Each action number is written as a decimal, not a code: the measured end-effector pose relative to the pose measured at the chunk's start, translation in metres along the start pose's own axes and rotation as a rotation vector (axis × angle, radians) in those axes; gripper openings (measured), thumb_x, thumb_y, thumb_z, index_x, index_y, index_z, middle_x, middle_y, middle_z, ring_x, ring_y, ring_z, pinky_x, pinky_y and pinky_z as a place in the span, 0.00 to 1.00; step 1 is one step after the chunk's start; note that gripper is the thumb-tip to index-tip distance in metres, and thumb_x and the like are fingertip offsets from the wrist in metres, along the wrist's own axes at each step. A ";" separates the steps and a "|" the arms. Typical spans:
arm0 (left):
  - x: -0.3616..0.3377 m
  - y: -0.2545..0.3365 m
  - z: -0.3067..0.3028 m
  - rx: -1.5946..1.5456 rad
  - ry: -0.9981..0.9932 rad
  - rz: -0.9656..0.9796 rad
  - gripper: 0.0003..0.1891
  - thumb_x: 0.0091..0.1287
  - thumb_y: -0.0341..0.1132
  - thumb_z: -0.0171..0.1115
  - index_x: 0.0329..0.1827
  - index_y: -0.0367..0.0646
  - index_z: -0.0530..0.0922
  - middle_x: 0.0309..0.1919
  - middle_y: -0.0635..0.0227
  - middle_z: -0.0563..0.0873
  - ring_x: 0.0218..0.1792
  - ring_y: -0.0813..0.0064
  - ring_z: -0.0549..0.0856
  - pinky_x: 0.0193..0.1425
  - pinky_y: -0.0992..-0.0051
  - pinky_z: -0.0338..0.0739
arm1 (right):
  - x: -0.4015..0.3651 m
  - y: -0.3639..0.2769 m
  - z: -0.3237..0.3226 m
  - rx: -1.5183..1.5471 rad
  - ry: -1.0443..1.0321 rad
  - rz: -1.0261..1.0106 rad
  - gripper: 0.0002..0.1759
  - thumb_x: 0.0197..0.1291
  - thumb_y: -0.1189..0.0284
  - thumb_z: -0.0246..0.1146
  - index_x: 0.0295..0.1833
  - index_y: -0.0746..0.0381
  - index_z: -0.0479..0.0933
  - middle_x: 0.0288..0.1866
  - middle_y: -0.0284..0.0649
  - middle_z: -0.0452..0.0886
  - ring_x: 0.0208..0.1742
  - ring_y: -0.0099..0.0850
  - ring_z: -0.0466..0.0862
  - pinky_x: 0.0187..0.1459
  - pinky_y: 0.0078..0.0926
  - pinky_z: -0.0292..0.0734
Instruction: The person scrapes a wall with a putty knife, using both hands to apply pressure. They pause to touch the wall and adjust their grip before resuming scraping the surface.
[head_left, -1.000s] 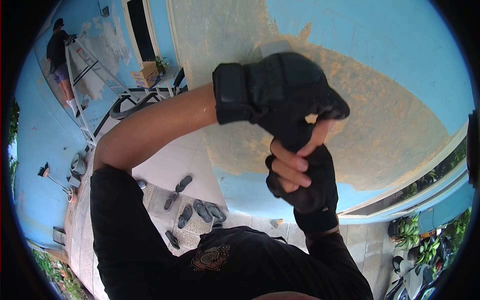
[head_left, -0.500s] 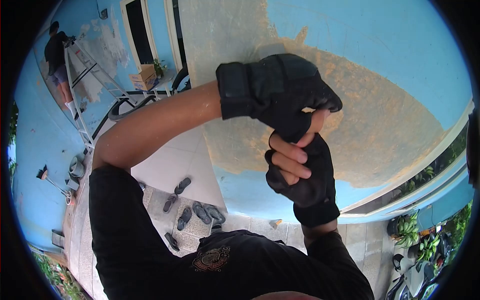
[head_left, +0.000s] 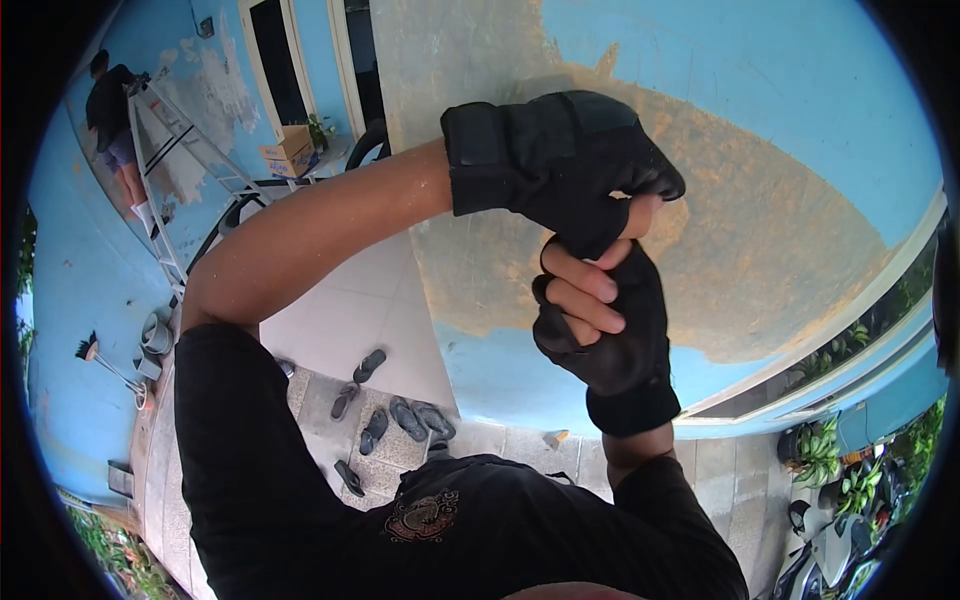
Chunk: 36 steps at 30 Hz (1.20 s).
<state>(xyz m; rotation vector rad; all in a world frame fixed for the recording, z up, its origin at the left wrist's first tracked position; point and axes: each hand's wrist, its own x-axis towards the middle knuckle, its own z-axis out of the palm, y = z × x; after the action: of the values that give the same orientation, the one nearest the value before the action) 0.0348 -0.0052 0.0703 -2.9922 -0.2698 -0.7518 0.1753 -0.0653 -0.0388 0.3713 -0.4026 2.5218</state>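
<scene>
Both my hands wear black fingerless gloves and are in front of the wall, where a bare grey-brown patch (head_left: 800, 230) shows amid blue paint. My left hand (head_left: 585, 165) is the upper one, bent at the wrist with its fingers curled closed. Just below it, touching or nearly touching, my right hand (head_left: 610, 310) has its fingers folded toward its palm. Whatever either hand grips is hidden by the fingers and gloves.
At the upper left a person (head_left: 115, 125) stands at a metal ladder (head_left: 180, 130). A cardboard box (head_left: 290, 152) is by the doorway. Several sandals (head_left: 405, 418) lie on the paving, a brush (head_left: 90, 348) leans at the left, and a motorbike (head_left: 835, 550) is at lower right.
My left hand has shifted slightly up in view, and its forearm is raised a little. My right hand is almost where it was, still closed. The view has turned slightly.
</scene>
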 end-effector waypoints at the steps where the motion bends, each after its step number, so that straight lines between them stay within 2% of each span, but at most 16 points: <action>1: 0.002 -0.003 0.001 0.033 0.065 0.080 0.09 0.63 0.36 0.58 0.27 0.44 0.80 0.18 0.61 0.81 0.19 0.67 0.80 0.27 0.68 0.75 | 0.001 0.000 -0.002 -0.046 0.062 -0.060 0.09 0.65 0.72 0.52 0.30 0.55 0.67 0.22 0.29 0.66 0.16 0.20 0.63 0.20 0.20 0.59; 5: 0.003 -0.002 0.000 0.038 -0.012 -0.093 0.08 0.62 0.36 0.59 0.28 0.44 0.81 0.19 0.60 0.81 0.20 0.64 0.79 0.27 0.66 0.75 | 0.005 0.001 0.003 -0.002 0.007 -0.074 0.08 0.66 0.73 0.54 0.33 0.58 0.65 0.23 0.34 0.71 0.16 0.23 0.70 0.20 0.23 0.60; 7: -0.001 -0.001 0.010 0.042 0.121 0.018 0.08 0.62 0.35 0.59 0.32 0.43 0.84 0.19 0.61 0.82 0.21 0.63 0.81 0.28 0.66 0.77 | -0.002 0.004 -0.005 0.011 0.006 -0.059 0.08 0.66 0.72 0.53 0.33 0.58 0.65 0.24 0.34 0.71 0.16 0.23 0.70 0.20 0.23 0.60; 10: 0.004 -0.001 0.001 0.022 -0.056 -0.096 0.10 0.61 0.35 0.60 0.38 0.41 0.87 0.22 0.61 0.85 0.24 0.61 0.85 0.31 0.67 0.80 | -0.001 0.001 -0.003 0.005 -0.004 -0.042 0.07 0.66 0.72 0.53 0.33 0.58 0.65 0.24 0.34 0.72 0.15 0.23 0.70 0.20 0.24 0.61; 13: -0.002 -0.004 0.010 0.105 0.059 -0.012 0.12 0.60 0.35 0.60 0.42 0.41 0.87 0.22 0.62 0.85 0.25 0.60 0.85 0.31 0.67 0.80 | -0.002 0.004 -0.005 0.007 -0.008 -0.056 0.07 0.67 0.71 0.54 0.34 0.57 0.67 0.24 0.34 0.71 0.16 0.22 0.70 0.20 0.22 0.62; 20: -0.003 -0.015 0.013 0.317 0.139 0.068 0.12 0.60 0.36 0.62 0.42 0.42 0.86 0.20 0.61 0.82 0.24 0.60 0.84 0.32 0.65 0.79 | 0.008 -0.018 -0.024 -0.213 0.011 -0.124 0.12 0.73 0.68 0.52 0.34 0.58 0.68 0.23 0.30 0.70 0.16 0.17 0.68 0.19 0.20 0.60; 23: -0.006 0.000 0.013 0.214 0.064 -0.064 0.09 0.60 0.37 0.62 0.38 0.42 0.84 0.24 0.62 0.84 0.28 0.61 0.85 0.34 0.65 0.79 | -0.006 -0.013 -0.018 -0.412 0.096 -0.160 0.11 0.72 0.69 0.54 0.34 0.58 0.68 0.21 0.30 0.69 0.16 0.18 0.68 0.18 0.20 0.60; 25: -0.019 0.015 0.030 0.008 0.389 0.060 0.06 0.61 0.36 0.63 0.34 0.44 0.82 0.28 0.63 0.85 0.30 0.61 0.85 0.36 0.65 0.79 | -0.026 -0.002 -0.025 -0.675 0.216 -0.238 0.02 0.67 0.77 0.56 0.43 0.58 0.71 0.22 0.28 0.67 0.14 0.18 0.65 0.18 0.17 0.60; 26: -0.031 0.028 0.037 0.173 0.442 0.147 0.06 0.61 0.35 0.64 0.38 0.45 0.83 0.33 0.65 0.86 0.32 0.60 0.86 0.36 0.64 0.79 | -0.040 0.005 -0.031 -0.675 0.213 -0.237 0.02 0.67 0.77 0.56 0.43 0.58 0.71 0.22 0.28 0.67 0.14 0.18 0.65 0.18 0.17 0.60; 28: -0.064 0.056 0.062 0.223 0.432 0.211 0.14 0.59 0.37 0.68 0.48 0.49 0.83 0.46 0.67 0.89 0.48 0.66 0.88 0.47 0.62 0.82 | -0.065 0.018 -0.047 -0.823 0.366 -0.453 0.09 0.66 0.76 0.58 0.51 0.61 0.72 0.23 0.29 0.68 0.14 0.19 0.67 0.19 0.16 0.60; 29: -0.075 0.073 0.077 0.120 0.322 0.110 0.15 0.59 0.38 0.68 0.50 0.52 0.83 0.51 0.70 0.89 0.54 0.69 0.87 0.52 0.61 0.82 | -0.072 0.020 -0.053 -0.822 0.360 -0.453 0.09 0.66 0.76 0.58 0.51 0.61 0.72 0.23 0.29 0.68 0.14 0.19 0.67 0.19 0.16 0.60; 30: -0.092 0.081 0.096 0.061 0.259 0.082 0.16 0.60 0.34 0.67 0.52 0.51 0.83 0.54 0.70 0.88 0.52 0.69 0.88 0.50 0.62 0.82 | -0.077 0.021 -0.058 -0.855 0.447 -0.497 0.16 0.66 0.77 0.58 0.59 0.62 0.69 0.23 0.29 0.68 0.15 0.18 0.67 0.18 0.17 0.60; 31: -0.096 0.096 0.111 -0.001 0.353 0.070 0.19 0.58 0.26 0.65 0.53 0.49 0.83 0.54 0.69 0.89 0.50 0.68 0.89 0.46 0.63 0.82 | -0.082 0.022 -0.062 -0.887 0.532 -0.543 0.24 0.66 0.78 0.59 0.67 0.64 0.66 0.24 0.29 0.68 0.16 0.17 0.67 0.18 0.17 0.61; 33: -0.122 0.096 0.147 -0.256 0.280 -0.082 0.22 0.55 0.21 0.63 0.54 0.45 0.83 0.51 0.65 0.89 0.46 0.64 0.89 0.41 0.66 0.82 | -0.091 0.027 -0.065 -0.953 0.662 -0.570 0.37 0.66 0.80 0.59 0.80 0.63 0.57 0.25 0.28 0.68 0.17 0.16 0.66 0.18 0.18 0.63; 34: -0.137 0.097 0.163 -0.365 0.110 -0.370 0.21 0.60 0.21 0.62 0.57 0.45 0.82 0.51 0.60 0.89 0.46 0.63 0.89 0.45 0.66 0.82 | -0.095 0.031 -0.069 -0.952 0.655 -0.572 0.37 0.66 0.80 0.59 0.80 0.63 0.57 0.25 0.28 0.68 0.17 0.16 0.66 0.18 0.18 0.63; 36: -0.158 0.089 0.209 -0.527 0.293 -0.487 0.18 0.69 0.23 0.58 0.61 0.43 0.80 0.50 0.57 0.89 0.46 0.62 0.90 0.48 0.66 0.83 | -0.100 0.038 -0.079 -0.959 0.698 -0.538 0.36 0.66 0.80 0.58 0.79 0.63 0.59 0.26 0.29 0.68 0.17 0.17 0.67 0.19 0.18 0.64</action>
<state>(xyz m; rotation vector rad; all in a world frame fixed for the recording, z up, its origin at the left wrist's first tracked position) 0.0111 -0.0994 -0.1882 -3.2433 -0.9395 -1.4984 0.2210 -0.1154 -0.1531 -0.6608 -0.9728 1.5418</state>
